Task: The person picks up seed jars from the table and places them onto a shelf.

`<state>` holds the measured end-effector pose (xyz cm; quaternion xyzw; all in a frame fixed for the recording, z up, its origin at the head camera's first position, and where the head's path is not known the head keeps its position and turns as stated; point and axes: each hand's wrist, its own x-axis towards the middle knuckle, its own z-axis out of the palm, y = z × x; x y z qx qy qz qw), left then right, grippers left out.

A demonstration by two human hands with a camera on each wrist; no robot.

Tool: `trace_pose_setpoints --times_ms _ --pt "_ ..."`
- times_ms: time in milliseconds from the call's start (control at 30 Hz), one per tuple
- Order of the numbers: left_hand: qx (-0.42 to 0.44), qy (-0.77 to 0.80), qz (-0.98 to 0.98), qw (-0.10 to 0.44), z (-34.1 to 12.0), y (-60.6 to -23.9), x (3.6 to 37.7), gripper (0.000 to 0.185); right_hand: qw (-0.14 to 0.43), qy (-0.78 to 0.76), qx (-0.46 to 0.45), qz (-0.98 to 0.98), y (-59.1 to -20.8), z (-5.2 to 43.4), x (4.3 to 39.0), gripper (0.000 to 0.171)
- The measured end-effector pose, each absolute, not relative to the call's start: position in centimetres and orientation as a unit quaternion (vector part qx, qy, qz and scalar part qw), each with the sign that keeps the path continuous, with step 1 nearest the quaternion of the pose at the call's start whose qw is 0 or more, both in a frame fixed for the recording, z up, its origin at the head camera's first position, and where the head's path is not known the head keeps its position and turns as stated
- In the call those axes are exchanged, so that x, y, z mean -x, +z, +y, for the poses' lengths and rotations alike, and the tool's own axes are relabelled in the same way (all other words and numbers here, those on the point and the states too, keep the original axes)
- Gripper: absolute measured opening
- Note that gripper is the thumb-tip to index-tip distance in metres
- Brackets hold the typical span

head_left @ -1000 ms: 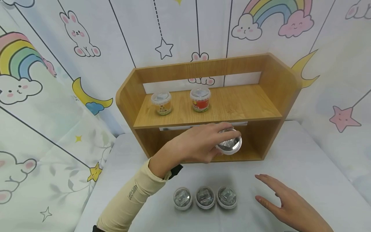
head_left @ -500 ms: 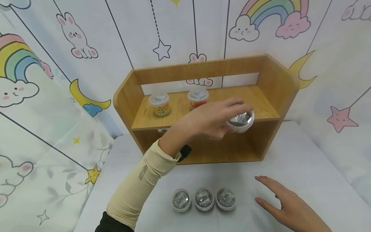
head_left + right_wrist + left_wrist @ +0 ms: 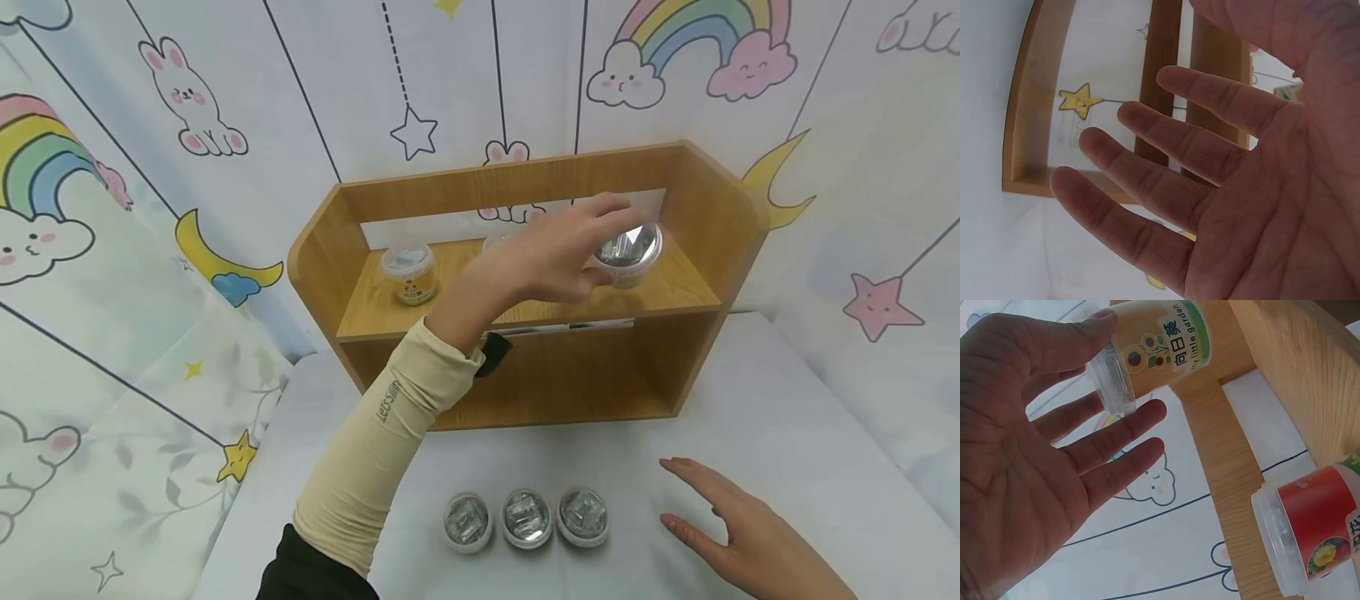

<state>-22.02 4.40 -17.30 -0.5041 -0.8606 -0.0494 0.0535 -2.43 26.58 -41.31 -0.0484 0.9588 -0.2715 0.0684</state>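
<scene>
My left hand [image 3: 558, 254] grips a small plastic tub [image 3: 630, 250] by its clear lid, over the right part of the upper shelf. In the left wrist view that tub [image 3: 1160, 347] has an orange sunflower label reading "My little garden", and the thumb and a finger pinch its lid. A red-labelled tub [image 3: 1319, 525] stands beside it, mostly hidden behind the left hand in the head view. An orange-labelled tub [image 3: 410, 273] sits at the shelf's left. My right hand [image 3: 750, 529] is held above the table at the right, fingers extended, holding nothing.
The two-tier wooden shelf [image 3: 540, 321] stands at the back of the white table [image 3: 637, 467]. Three lidded tubs [image 3: 527, 518] are lined up on the table in front of it. A patterned curtain [image 3: 247, 92] hangs behind and at the sides.
My left hand has lifted the tub from before the lower compartment up to the right part of the upper shelf. The right hand has stayed almost still.
</scene>
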Motion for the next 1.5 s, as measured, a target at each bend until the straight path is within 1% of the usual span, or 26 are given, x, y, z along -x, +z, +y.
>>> trace_pose_setpoints --times_ms 200,300,633,867,1000,1500 --pt "0.495 -0.075 -0.866 0.019 5.8 -17.3 23.9 0.072 0.065 -0.268 0.048 0.960 -41.4 26.8 2.3 0.085" --pt "0.488 -0.077 -0.870 0.003 6.2 -17.5 24.6 0.070 0.058 -0.268 0.051 0.960 -41.4 26.9 2.3 0.083" --pt "0.451 -0.049 -0.891 -0.016 7.2 -18.6 26.5 0.067 0.037 -0.277 0.056 0.959 -41.6 27.0 2.1 0.075" --pt "0.435 -0.032 -0.899 -0.045 8.2 -18.7 26.8 0.066 0.034 -0.279 0.055 0.958 -41.7 27.1 2.0 0.074" --pt "0.434 -0.017 -0.899 -0.052 8.6 -18.7 26.9 0.066 0.037 -0.279 0.054 0.958 -41.8 27.3 2.0 0.075" --pt "0.422 -0.023 -0.902 -0.088 9.2 -19.0 27.4 0.066 0.023 -0.280 0.054 0.958 -41.7 27.2 1.8 0.070"
